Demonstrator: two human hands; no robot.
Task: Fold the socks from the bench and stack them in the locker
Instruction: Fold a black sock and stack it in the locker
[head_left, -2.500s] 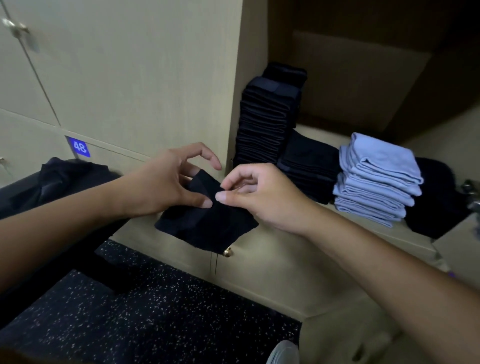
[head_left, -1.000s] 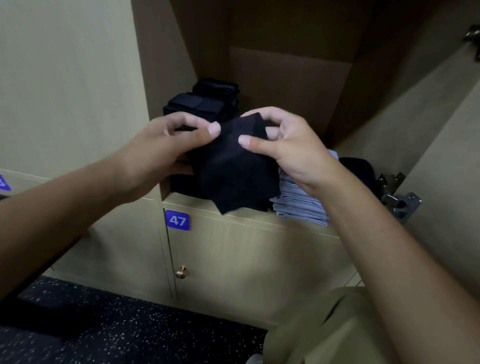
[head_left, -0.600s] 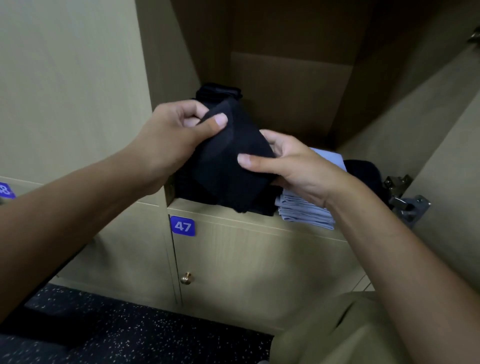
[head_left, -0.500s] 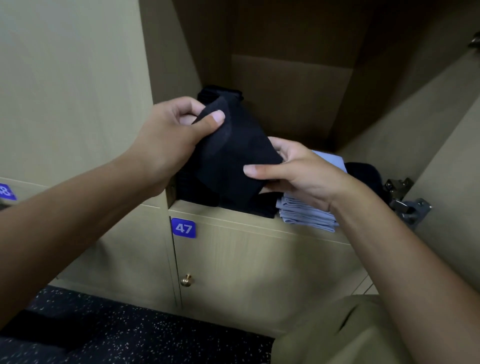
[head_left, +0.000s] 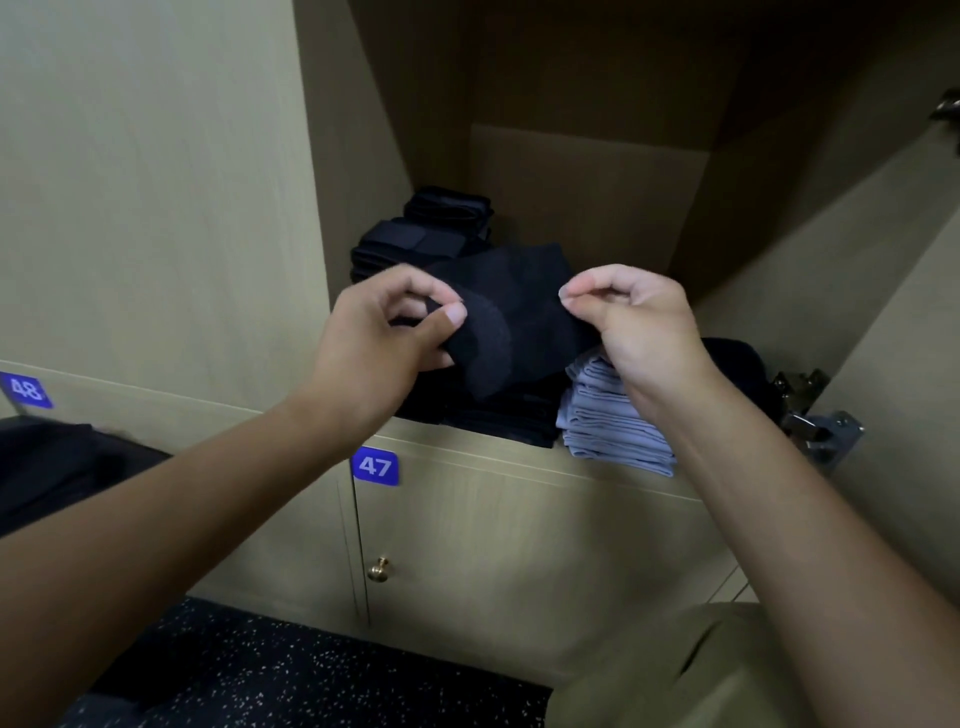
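A folded black sock (head_left: 519, 312) lies tilted over the low stack of black socks (head_left: 498, 415) at the front of the open locker (head_left: 519, 460). My left hand (head_left: 379, 338) pinches the sock's left edge, thumb on top. My right hand (head_left: 639, 327) has its fingers curled, with thumb and forefinger pinched together at the sock's right edge. Behind, at the locker's left wall, a taller stack of black socks (head_left: 405, 249) stands. A stack of folded light-blue socks (head_left: 608, 426) sits right of the black stack, partly hidden by my right wrist.
A dark bundle (head_left: 737, 364) lies at the locker's right side, near the metal hinge (head_left: 815, 421) of the open door (head_left: 909, 364). Below is closed locker 47 (head_left: 375, 466) with a brass knob (head_left: 379, 569). Dark cloth lies on the bench (head_left: 52, 467) at left.
Both hands carried the black sock from in front of the lockers up into the open locker and lowered it onto the low black stack. My right hand turned over, from under the sock to its right edge.
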